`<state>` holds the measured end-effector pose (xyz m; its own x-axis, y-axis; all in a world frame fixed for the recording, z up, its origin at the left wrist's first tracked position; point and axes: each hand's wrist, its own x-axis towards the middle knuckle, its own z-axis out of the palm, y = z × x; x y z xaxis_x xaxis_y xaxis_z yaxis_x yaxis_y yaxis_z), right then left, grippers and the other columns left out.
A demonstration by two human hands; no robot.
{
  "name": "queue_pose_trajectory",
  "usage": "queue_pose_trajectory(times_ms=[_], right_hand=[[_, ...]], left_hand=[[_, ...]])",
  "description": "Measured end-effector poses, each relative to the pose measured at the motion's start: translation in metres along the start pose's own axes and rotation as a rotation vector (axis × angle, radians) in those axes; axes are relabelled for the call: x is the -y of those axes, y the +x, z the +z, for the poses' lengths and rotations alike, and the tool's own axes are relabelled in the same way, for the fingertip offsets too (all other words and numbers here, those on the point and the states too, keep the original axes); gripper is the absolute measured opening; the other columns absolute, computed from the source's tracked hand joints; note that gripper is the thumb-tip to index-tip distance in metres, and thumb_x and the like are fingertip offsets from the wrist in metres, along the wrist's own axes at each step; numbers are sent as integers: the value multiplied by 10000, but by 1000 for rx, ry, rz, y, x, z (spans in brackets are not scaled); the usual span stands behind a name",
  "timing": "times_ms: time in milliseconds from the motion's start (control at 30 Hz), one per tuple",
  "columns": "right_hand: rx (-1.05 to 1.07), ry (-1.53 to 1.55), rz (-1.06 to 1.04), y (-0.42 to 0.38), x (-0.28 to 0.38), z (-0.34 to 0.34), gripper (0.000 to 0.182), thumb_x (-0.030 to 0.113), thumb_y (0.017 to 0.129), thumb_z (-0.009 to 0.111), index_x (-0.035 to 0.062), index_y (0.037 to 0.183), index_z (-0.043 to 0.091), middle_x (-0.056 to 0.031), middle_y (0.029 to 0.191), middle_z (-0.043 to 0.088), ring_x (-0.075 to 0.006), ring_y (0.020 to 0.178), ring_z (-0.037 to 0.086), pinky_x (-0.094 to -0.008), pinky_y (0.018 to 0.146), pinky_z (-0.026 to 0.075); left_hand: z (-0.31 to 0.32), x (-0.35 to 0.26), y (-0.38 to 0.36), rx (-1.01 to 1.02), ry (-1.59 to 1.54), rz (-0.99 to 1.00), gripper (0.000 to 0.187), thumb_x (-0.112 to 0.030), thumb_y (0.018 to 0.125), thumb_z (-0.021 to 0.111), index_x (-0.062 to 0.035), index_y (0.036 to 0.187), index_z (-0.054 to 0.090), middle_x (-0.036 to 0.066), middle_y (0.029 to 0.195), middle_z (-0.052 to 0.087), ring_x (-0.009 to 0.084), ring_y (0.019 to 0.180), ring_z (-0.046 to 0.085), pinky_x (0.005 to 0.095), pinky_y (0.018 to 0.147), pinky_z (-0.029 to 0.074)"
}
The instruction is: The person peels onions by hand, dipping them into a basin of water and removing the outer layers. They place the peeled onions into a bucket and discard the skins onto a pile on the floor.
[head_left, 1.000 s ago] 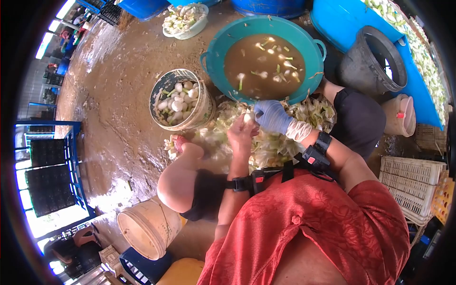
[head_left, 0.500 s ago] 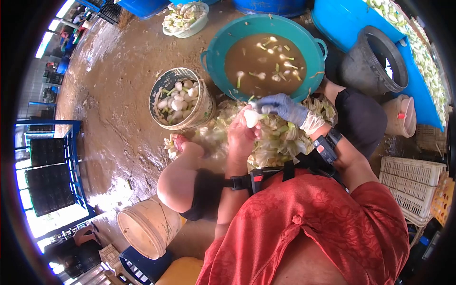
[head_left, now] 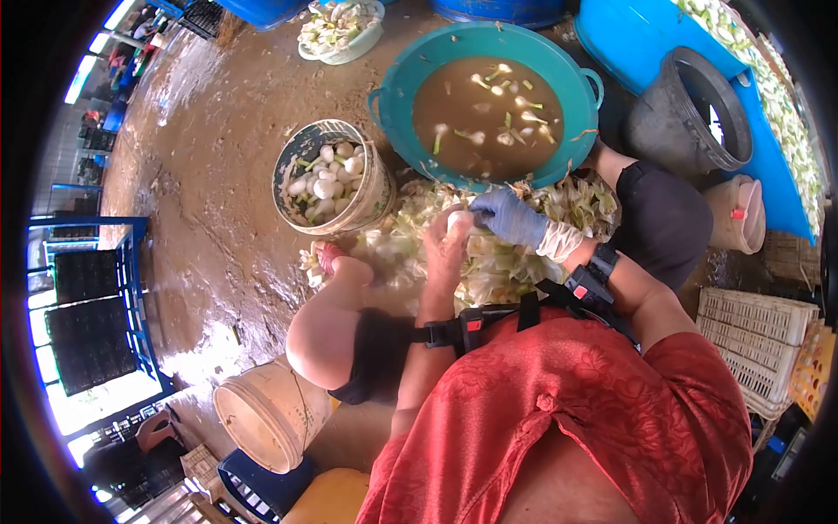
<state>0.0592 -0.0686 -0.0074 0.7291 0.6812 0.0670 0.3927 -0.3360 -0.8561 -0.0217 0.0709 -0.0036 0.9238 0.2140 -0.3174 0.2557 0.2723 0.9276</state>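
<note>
My bare left hand (head_left: 445, 243) is closed around a white garlic bulb (head_left: 459, 224), held above a heap of husks. My right hand (head_left: 513, 218), in a blue glove, has its fingers bent against the bulb's side; what they grip is hidden. Pale leafy husks (head_left: 502, 266) lie below both hands, between my legs. Just beyond stands a green tub (head_left: 397, 113) of brown water (head_left: 471, 96), with several stemmed bulbs floating in it. To the left, a dirty bucket (head_left: 377, 188) holds many white bulbs (head_left: 327, 185).
A pale basin (head_left: 362, 48) of husks stands at the back. On the right are a black bucket (head_left: 655, 131), a blue container (head_left: 620, 52), a pinkish bucket (head_left: 724, 214) and white crates (head_left: 755, 336). An empty-looking beige bucket (head_left: 262, 419) lies tilted at lower left on wet, muddy floor (head_left: 209, 218).
The bulb has turned in my left hand, and its green stem no longer shows. My gloved hand has shifted slightly left and down, closer against the bulb.
</note>
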Motion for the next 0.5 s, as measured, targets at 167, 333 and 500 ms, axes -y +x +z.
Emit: queue_pose_trajectory(times_ms=[167,333,500], right_hand=[[124,294,327,-8,-21,16,105,121,779,591,24,795,629,-111,617,572,-185,585,545,-338,574,440],[-15,65,-150,-4,-35,6,213,136,789,623,-2,950,599,-123,829,598,-193,643,556,-336,664,497],[-168,-275,-481,-2,-6,-6,324,120,731,688,16,1012,565,-119,870,586,-252,726,576,-343,711,492]], left_hand=[[9,-3,-3,80,282,400,391,-229,770,597,24,1068,593,15,699,534,35,520,412,180,428,305],[1,-3,3,-12,-147,-141,363,-289,833,551,39,985,581,52,658,543,102,506,485,219,405,350],[-4,2,4,104,-374,-141,262,-203,808,623,24,927,567,82,770,579,142,596,543,240,457,415]])
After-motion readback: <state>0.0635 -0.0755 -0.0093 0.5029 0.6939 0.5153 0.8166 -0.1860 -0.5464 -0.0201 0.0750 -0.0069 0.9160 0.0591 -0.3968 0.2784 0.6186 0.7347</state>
